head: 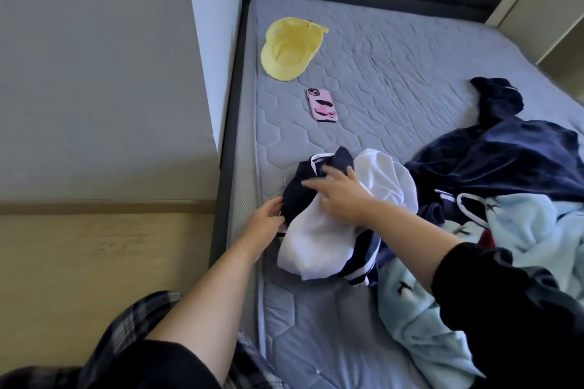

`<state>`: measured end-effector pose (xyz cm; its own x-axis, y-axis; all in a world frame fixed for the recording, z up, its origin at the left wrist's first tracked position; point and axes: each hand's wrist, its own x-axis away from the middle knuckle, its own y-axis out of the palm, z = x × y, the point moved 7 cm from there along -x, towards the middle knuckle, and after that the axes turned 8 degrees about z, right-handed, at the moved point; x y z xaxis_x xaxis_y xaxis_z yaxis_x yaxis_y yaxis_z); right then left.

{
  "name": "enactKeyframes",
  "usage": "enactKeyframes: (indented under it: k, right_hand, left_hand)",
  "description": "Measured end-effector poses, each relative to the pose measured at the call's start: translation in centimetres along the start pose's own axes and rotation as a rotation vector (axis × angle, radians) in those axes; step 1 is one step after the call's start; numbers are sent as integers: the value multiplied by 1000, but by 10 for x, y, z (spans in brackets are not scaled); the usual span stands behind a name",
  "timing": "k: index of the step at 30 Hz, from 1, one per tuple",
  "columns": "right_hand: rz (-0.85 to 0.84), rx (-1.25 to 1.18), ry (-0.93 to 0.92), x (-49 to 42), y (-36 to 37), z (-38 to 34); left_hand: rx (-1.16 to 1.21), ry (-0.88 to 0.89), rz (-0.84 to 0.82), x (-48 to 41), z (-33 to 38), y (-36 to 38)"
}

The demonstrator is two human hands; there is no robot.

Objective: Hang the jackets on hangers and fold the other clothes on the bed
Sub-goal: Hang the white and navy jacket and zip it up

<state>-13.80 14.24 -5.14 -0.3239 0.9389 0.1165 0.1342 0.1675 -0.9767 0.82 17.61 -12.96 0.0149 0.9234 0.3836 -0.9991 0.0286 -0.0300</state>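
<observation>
The left hand (264, 218) pinches the navy-and-white garment (316, 241) at its edge just under the fingertips, likely to anchor it, while the right hand (340, 196) lays straight, parted fingers (316, 183) on the cloth beneath to flatten it.

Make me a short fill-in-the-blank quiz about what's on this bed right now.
The cap on the mattress is ____.
Between the cap and the white-and-navy garment lies a ____ in a pink case.
The left hand grips that garment's navy edge; the right hand rests on ____ of it.
The fleece garment beside it is light ____.
Missing words: yellow, phone, top, blue.
</observation>
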Motion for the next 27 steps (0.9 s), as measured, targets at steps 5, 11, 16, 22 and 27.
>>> enactKeyframes:
  k: [5, 11, 16, 22, 27]
  right_hand:
    - [11, 274, 173, 25, 7, 36]
    - [-56, 255, 217, 57, 20, 59]
    - [-64, -155, 285, 57, 33, 48]
    - [-284, 179, 88, 71, 67, 21]
    - [-91, 34, 252, 68, 43, 17]
  left_hand:
    - [-139, 114, -19, -1, 0, 4]
    - [-221, 152, -46, -3, 0, 11]
    - [-142, 114, -60, -5, -1, 13]
    - [-139, 47, -32, -1, -9, 11]
    - [-101, 16, -84, 16, -1, 13]
